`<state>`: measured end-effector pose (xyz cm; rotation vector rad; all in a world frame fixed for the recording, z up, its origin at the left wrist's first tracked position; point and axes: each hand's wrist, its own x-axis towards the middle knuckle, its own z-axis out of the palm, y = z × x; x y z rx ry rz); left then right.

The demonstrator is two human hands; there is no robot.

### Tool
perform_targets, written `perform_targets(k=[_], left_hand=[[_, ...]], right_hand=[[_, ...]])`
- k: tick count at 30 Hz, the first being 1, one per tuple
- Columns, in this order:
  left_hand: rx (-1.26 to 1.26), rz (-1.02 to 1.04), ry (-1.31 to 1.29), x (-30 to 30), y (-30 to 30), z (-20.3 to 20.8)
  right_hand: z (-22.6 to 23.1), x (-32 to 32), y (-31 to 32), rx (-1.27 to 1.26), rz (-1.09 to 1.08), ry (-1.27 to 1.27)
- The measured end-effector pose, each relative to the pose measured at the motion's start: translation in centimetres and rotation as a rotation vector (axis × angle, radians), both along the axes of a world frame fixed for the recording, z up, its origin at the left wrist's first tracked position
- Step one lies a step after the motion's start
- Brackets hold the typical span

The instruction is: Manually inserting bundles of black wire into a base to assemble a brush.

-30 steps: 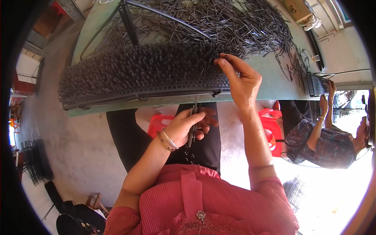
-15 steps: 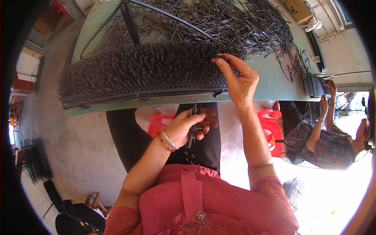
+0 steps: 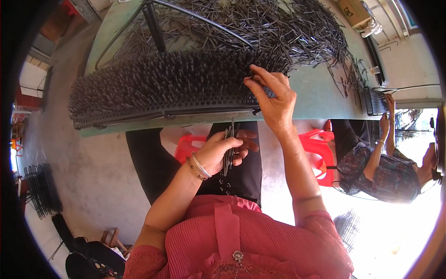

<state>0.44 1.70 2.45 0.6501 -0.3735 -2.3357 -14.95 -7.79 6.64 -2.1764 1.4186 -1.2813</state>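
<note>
A long dark perforated rack (image 3: pixel 162 109) packed with upright black pins lies across the near edge of the green table (image 3: pixel 316 100). My right hand (image 3: pixel 272 95) rests at the rack's right end, its fingers pinched on a pin there. My left hand (image 3: pixel 223 151) hangs below the table edge over my lap, closed on a small bundle of black pins (image 3: pixel 228 149) that stick up from the fist. A big loose heap of the same pins (image 3: pixel 260 28) covers the table behind the rack.
Another person (image 3: pixel 385 162) in patterned clothes sits at the right, hands at a second pin rack (image 3: pixel 374 100). Red plastic stools (image 3: pixel 320 149) stand under the table. Black wire frames (image 3: pixel 39 188) lean at the left on the concrete floor. A cardboard box (image 3: pixel 353 9) sits far right.
My right hand has shifted slightly left along the rack's right end. My left hand stays below the table with its bundle.
</note>
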Motion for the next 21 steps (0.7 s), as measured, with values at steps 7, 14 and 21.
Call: perform_targets(k=[7, 14, 21], left_hand=[[0.0, -0.003, -0.007, -0.05, 0.06, 0.07], [-0.005, -0.018, -0.029, -0.33, 0.23, -0.25], [-0.002, 0.002, -0.054, -0.25, 0.27, -0.08]], right_hand=[[-0.08, 0.13, 0.06, -0.13, 0.156, 0.113], [0.33, 0.32, 0.17, -0.22, 0.207, 0.186], [-0.08, 0.54, 0.13, -0.207, 0.176, 0.143]])
